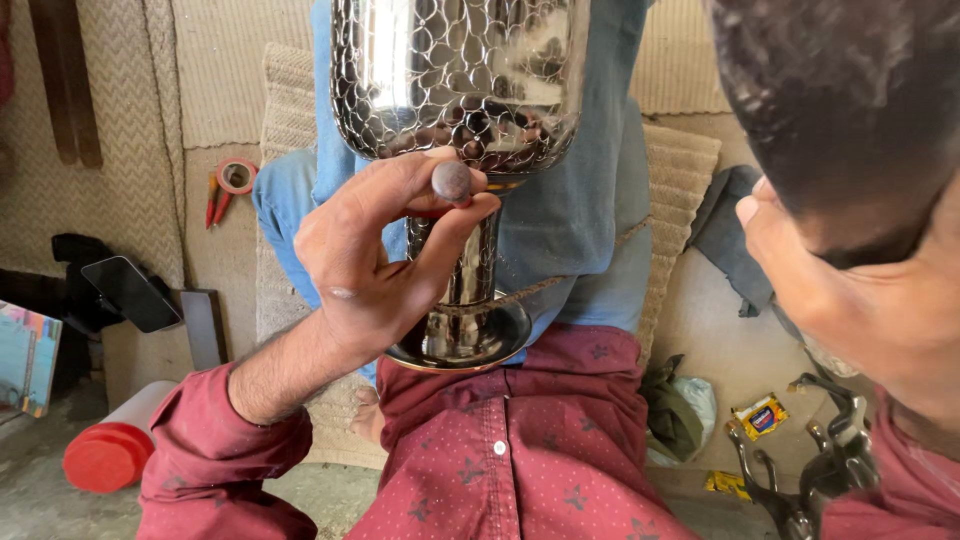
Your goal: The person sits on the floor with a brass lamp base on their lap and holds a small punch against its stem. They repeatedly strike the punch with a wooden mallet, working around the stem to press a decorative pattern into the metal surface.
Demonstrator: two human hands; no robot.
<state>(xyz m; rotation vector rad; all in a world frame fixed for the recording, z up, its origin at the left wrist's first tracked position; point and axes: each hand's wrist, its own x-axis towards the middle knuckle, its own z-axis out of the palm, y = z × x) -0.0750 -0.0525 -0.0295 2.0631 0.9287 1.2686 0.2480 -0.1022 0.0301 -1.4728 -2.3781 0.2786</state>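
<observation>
Head view: near the bottom, a red shirt [520, 450] with small stars covers the person's lap. The left hand [375, 265] comes up from the lower left in a red sleeve. Its fingers [455, 215] are curled shut around a small tool with a round grey knob [452, 181] on top. The tip presses against the shiny metal vase [460, 75], right where the wide bumpy bowl meets the thin stem. The vase's round foot [470, 345] rests against the person's body, and the vase tips away over blue trousers [580, 220]. The right hand [860, 290] is close to the camera at the right edge, blurry, so I cannot tell what its fingers do. On the floor, a red-capped bottle [115, 445] lies at the left, with a roll of tape [237, 176] farther back.
</observation>
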